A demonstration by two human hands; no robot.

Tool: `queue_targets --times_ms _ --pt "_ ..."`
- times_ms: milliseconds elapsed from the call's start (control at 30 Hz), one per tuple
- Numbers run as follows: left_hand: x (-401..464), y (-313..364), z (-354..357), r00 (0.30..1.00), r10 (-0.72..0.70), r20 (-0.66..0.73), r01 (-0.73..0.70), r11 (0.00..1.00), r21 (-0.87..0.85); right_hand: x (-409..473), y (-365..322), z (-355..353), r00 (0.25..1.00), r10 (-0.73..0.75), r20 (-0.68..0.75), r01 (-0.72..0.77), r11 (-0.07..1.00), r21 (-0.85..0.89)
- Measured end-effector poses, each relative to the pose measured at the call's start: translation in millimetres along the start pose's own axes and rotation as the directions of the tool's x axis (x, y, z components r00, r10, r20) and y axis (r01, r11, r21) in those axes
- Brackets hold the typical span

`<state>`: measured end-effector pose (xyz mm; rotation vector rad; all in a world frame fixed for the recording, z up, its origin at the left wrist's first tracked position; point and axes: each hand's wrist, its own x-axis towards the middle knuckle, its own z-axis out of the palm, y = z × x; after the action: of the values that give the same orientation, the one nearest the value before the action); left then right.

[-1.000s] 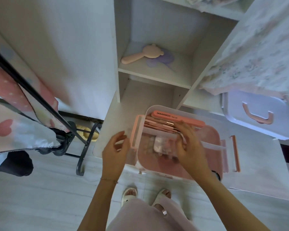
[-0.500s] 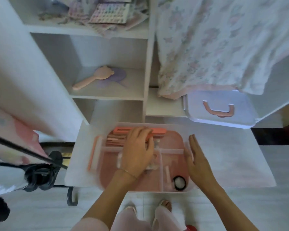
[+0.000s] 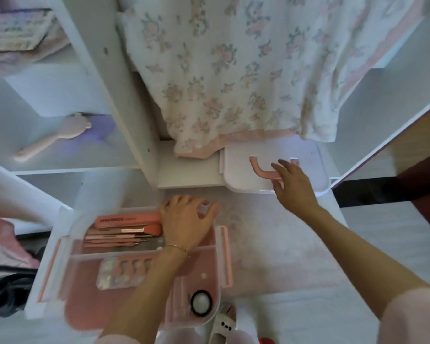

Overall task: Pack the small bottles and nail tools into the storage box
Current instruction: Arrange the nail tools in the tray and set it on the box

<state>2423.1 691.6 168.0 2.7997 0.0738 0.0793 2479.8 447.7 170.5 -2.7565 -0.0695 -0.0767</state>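
The pink see-through storage box (image 3: 85, 304) stands open on a low white board. Its back compartment holds a pink case (image 3: 127, 219) and several slim pink nail tools (image 3: 114, 238). A packet of nail tips (image 3: 119, 274) lies in the middle compartment, and a small round black-rimmed item (image 3: 201, 302) sits in the near right one. My left hand (image 3: 184, 224) rests with spread fingers on the box's far right corner. My right hand (image 3: 294, 186) reaches out to the white lid (image 3: 241, 167), its straight fingers touching the lid's pink handle (image 3: 257, 170).
A floral cloth (image 3: 233, 70) hangs over the shelf above the lid. The white shelf unit at the left holds a pink hairbrush (image 3: 52, 137). The white board (image 3: 283, 244) stretches right of the box. My slipper (image 3: 222, 324) is below, and a dark stand (image 3: 5, 294) is at the far left.
My right hand left the box's right side and reached up to the lid's handle. My left hand moved from the box's middle to its far right corner. The view shifted right.
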Motion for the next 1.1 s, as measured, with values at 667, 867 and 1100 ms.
queue_targets --times_ms 667,867,1100 --pt "-3.6 6.0 1.5 0.998 0.001 -0.068 -0.004 0.999 -0.048 39.8 45.4 -5.5 0.980 -0.125 0.156 0.149 0.977 -0.152" --pt "-3.7 6.0 2.4 0.998 -0.002 -0.065 -0.001 0.999 -0.050 38.8 37.1 -2.4 0.993 -0.117 -0.032 0.112 0.984 -0.137" --pt "-5.0 4.2 2.8 0.998 0.017 -0.068 -0.021 0.998 -0.054 28.4 25.9 -14.3 0.998 -0.055 -0.020 0.057 0.989 0.139"
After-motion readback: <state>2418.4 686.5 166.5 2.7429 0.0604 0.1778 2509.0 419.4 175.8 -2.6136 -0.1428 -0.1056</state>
